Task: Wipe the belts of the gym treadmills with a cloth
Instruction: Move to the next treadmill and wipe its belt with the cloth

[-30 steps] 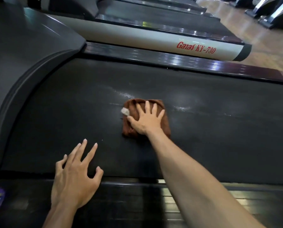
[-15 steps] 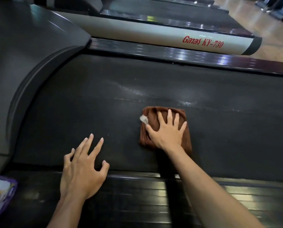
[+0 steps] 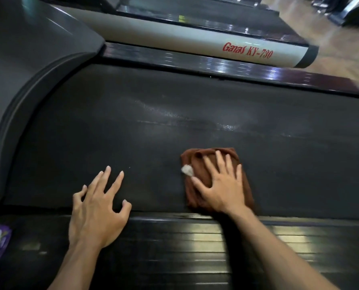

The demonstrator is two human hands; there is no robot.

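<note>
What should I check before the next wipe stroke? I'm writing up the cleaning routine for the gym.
1. Right hand flat on the cloth, fingers spread: ok.
2. Cloth lies folded on the belt, at its near edge: ok.
3. Left hand braced on the belt, beside the cloth's path: ok.
4. Belt beyond the cloth bare, nothing in the way: ok.
5. Wet streaks left mid-belt: not ok, wipe there next.
6. Belt stopped: cannot tell.
</note>
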